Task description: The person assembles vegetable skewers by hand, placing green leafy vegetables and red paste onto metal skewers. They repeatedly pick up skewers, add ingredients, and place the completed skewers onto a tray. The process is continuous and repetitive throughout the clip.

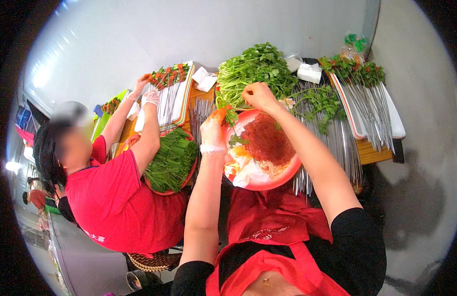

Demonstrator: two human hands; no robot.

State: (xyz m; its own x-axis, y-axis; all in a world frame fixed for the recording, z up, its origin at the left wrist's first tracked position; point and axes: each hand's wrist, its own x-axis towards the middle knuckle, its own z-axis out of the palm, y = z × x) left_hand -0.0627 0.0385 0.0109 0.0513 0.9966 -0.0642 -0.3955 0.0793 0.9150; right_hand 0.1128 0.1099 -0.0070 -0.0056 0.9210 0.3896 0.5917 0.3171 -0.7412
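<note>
My left hand (pixel 213 129), in a clear glove stained orange at the fingers, grips a small bunch of coriander (pixel 231 115). Its leaves hang over the left rim of a red-rimmed basin (pixel 285 180). Inside the basin lie a mound of red minced paste (pixel 267 138) and crumpled, stained white tissue or plastic (pixel 249 172). Just in front of the big coriander pile (pixel 263 63), my right hand (pixel 261 97) is bare, with its fingers curled together. Whether they pinch a stem is hidden. Loose coriander sprigs (pixel 321 105) rest on metal skewers (pixel 335 148) to the right.
At right, finished coriander skewers (pixel 365 88) lie on a white tray (pixel 393 111). Left of me, a co-worker (pixel 117 199) in red handles meat-wrapped green skewers (pixel 171 76) on another tray (pixel 180 100). Cut greens (pixel 171 161) fill a red basin. A tissue pack (pixel 310 73) sits behind.
</note>
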